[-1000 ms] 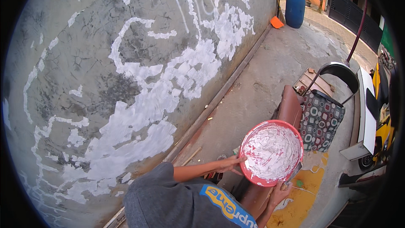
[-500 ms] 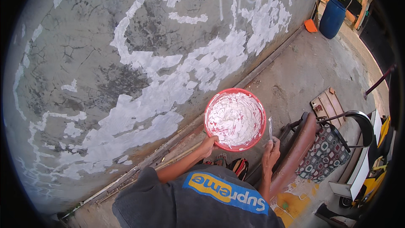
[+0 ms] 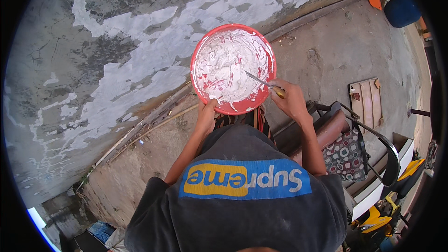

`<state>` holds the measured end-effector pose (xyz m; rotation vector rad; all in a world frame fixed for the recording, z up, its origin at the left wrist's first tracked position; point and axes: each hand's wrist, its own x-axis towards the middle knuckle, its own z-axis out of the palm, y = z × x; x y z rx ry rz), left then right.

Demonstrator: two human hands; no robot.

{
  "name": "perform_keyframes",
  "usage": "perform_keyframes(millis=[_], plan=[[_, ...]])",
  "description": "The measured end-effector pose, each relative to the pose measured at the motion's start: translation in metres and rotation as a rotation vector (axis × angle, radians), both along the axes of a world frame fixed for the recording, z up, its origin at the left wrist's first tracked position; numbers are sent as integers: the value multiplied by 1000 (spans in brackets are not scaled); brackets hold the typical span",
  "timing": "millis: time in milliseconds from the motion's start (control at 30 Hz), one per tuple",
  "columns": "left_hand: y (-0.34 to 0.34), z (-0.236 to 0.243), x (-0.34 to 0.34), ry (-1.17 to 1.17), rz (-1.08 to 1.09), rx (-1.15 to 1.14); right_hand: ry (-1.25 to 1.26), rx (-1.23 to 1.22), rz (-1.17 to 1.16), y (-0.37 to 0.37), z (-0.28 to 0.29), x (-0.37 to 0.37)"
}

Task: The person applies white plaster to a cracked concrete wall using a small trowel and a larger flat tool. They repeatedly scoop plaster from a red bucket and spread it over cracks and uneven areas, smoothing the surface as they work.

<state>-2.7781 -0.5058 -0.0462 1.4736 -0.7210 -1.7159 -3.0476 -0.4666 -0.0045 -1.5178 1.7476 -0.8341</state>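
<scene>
Red and round, the bowl [image 3: 255, 100] is in front of you, gripped at its near edge by your left hand [image 3: 206, 113], while your right hand [image 3: 290, 99] grips a yellow-handled tool [image 3: 262, 82] angled over white paste [image 3: 223, 60].

Two hands on me, obviously: one left hand [image 3: 206, 113], one right hand [image 3: 290, 99]. I've got one red bowl [image 3: 255, 100], one load of white paste [image 3: 231, 58] and one slim metal tool [image 3: 264, 82], plus one dark shirt [image 3: 242, 226]. Around me I count one grey wall [image 3: 37, 56] (white patches [image 3: 154, 46] run together, can't number those), one blue barrel [image 3: 402, 9], one orange thing [image 3: 374, 0], one slatted panel [image 3: 366, 102], one patterned cushion [image 3: 347, 156] and one brown padded seat [image 3: 332, 128]. Yellow vehicle parts [image 3: 375, 220]? At least two, but no clue how many vehicles that makes.
</scene>
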Motion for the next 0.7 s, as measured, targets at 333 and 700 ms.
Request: perform_keyframes(millis=[333,700], plan=[[-5,15,-39,-50,67,-93,241,40,385,-56,4,10],[-45,-37,19,-115,-87,-262,294,-45,494,-98,-1,90]])
